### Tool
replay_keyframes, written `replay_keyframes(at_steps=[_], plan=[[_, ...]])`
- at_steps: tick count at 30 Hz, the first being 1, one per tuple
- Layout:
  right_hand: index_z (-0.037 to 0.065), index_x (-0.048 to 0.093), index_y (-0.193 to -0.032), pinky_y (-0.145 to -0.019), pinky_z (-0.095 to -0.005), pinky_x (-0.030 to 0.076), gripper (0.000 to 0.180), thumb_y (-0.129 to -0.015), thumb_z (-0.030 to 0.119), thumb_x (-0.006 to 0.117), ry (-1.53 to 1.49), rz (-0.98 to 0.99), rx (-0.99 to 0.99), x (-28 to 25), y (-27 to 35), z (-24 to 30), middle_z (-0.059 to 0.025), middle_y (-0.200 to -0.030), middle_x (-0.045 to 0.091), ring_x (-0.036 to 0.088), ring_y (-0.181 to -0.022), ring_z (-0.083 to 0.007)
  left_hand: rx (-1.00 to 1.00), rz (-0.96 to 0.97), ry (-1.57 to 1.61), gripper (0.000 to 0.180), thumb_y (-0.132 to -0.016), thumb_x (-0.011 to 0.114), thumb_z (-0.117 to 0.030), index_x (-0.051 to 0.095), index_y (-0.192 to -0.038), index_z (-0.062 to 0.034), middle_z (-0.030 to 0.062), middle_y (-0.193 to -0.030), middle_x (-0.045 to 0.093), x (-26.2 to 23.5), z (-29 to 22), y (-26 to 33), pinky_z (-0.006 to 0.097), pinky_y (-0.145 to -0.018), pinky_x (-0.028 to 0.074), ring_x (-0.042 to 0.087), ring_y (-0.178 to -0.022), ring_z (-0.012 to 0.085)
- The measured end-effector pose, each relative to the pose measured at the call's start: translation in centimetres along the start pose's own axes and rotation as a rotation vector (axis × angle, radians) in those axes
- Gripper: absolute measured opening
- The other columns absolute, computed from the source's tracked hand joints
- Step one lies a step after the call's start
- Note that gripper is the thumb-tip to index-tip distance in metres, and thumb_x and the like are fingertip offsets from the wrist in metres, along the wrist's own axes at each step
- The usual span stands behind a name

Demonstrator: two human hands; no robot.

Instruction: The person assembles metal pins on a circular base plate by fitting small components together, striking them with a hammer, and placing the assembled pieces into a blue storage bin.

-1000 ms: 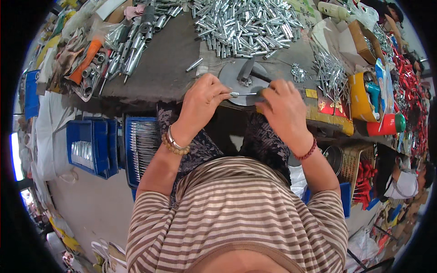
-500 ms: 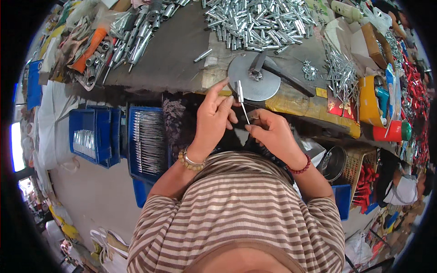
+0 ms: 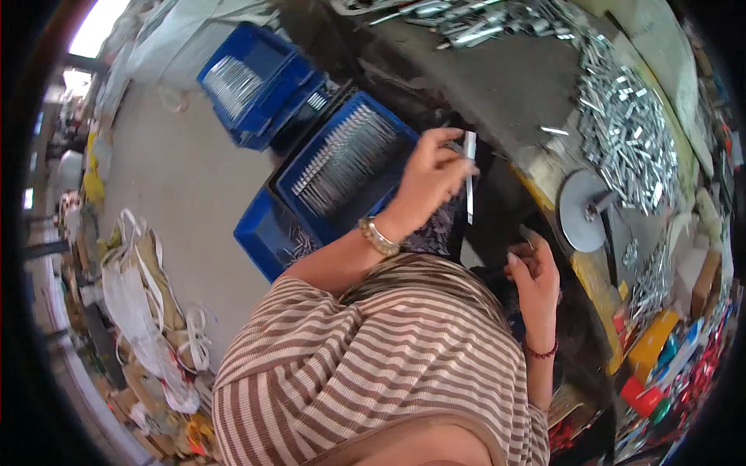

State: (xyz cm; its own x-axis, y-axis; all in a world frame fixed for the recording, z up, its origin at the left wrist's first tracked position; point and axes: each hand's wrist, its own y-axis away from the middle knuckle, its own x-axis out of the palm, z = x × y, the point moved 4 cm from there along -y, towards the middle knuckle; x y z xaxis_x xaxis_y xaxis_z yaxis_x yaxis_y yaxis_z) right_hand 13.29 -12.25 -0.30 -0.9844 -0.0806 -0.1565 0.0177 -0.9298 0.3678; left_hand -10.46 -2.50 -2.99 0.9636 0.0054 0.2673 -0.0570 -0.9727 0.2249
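Observation:
My left hand grips a slim silver metal rod by its thicker, sleeve-like upper end. The rod's thin shaft points down, clear of my right hand. Beside my left wrist, a blue tray holds similar silver rods laid in rows. My right hand hovers near the bench edge, fingers loosely curled and thumb apart from the index finger. I see nothing held in it, though its inner fingers are partly hidden.
A round metal plate lies on the bench, near a heap of silver tubes. Blue bins stand left of the tray, another blue bin below it. Cloth bags lie on the floor.
My view has turned left. My left hand has carried the rod away from the round plate toward the blue tray. My right hand has come off the rod's thin shaft.

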Motion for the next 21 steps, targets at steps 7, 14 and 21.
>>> replay_keyframes(at_steps=[7, 14, 21], plan=[[0.001, 0.06, -0.14, -0.074, -0.0246, 0.053, 0.04, -0.102, 0.007, 0.066, 0.053, 0.119, 0.072, 1.2, -1.0, -1.1, -0.0048, -0.108, 0.068, 0.065, -0.084, -0.0088, -0.034, -0.566, -0.154, 0.044, -0.099, 0.065, -0.007, 0.045, -0.138, -0.0063, 0.0126, -0.098, 0.072, -21.2, 8.3, 1.1, 0.026, -0.053, 0.046, 0.056, -0.063, 0.0105], [0.001, 0.062, -0.137, -0.074, -0.0251, 0.054, 0.036, -0.102, 0.007, 0.067, 0.076, 0.149, 0.049, 1.8, -1.5, -0.5, -0.006, -0.11, 0.07, 0.065, -0.084, -0.0093, -0.151, -0.778, -0.25, 0.044, -0.096, 0.07, -0.007, 0.049, -0.134, -0.0055, 0.0113, -0.091, 0.072, -29.8, 12.9, -1.1, 0.028, -0.05, 0.047, 0.062, -0.062, 0.0119], [-0.001, 0.064, -0.132, -0.075, -0.0265, 0.054, 0.033, -0.1, 0.007, 0.069, 0.027, 0.092, 0.052, 0.4, -0.9, -1.0, -0.0063, -0.106, 0.071, 0.066, -0.086, -0.0102, 0.023, -0.846, -0.959, 0.037, -0.095, 0.073, -0.015, 0.06, -0.126, 0.0009, 0.0216, -0.1, 0.076, -31.1, 12.2, -2.8, 0.043, -0.076, 0.057, 0.074, -0.08, 0.0326]])
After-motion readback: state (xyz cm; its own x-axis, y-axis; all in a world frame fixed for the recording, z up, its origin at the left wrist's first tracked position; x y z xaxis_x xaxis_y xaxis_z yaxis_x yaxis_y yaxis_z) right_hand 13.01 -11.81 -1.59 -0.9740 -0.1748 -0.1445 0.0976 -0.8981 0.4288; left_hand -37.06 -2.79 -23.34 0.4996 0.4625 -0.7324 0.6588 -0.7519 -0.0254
